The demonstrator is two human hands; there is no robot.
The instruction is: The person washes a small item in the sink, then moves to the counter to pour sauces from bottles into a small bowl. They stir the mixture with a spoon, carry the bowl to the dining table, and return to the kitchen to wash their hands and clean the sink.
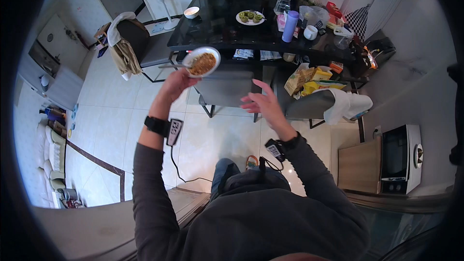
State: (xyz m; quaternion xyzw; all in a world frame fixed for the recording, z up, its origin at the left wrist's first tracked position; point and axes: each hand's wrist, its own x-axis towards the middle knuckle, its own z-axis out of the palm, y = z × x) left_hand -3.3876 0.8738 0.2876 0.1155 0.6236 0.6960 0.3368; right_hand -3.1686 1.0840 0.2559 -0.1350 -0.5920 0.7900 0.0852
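Note:
My left hand (177, 84) grips the near-left rim of a white bowl (216, 55) filled with reddish-brown food (203, 64). A utensil handle (170, 66) sticks out over the bowl's left side. The bowl is held in the air in front of the dark glossy dining table (217, 36). My right hand (261, 102) is raised, fingers spread and holding nothing, before the grey chairs. On the table stand a plate (239, 20) of green halved fruit, a small white bowl (191, 12), a lilac bottle (290, 27) and a white mug (310, 32).
A grey chair (228, 88) stands between me and the table. Another chair (308, 107) at right bears packages and a white cloth (331, 107). At left, a chair (157, 49) carries clothes. A microwave (395, 156) is at far right. Cables hang from both wrist devices.

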